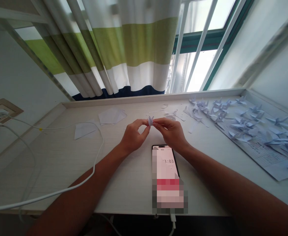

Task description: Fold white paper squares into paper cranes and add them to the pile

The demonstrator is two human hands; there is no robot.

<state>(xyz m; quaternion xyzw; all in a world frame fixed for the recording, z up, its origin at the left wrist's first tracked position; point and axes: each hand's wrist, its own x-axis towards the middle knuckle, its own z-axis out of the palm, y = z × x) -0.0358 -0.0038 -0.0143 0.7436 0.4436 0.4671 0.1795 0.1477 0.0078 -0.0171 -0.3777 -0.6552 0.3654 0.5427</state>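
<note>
Nearest you, the phone lies screen up at the middle of the table's near edge, a white plug at its lower end; its display shows digits, the lower part blurred out. A white cable comes in over the near left corner, passes in front of your left forearm and loops back to the socket on the left wall. Beyond the phone, around the table's middle, your left hand and right hand pinch a small folded paper between thumbs and fingers, just above the tabletop. Left of them, loose sheets lie toward the far left corner. Along the right edge and up to the far right corner, paper cranes crowd together, some on a printed page. Scraps lie near the far edge, behind your right hand. Past that edge hang striped curtains, beside a barred window.
</note>
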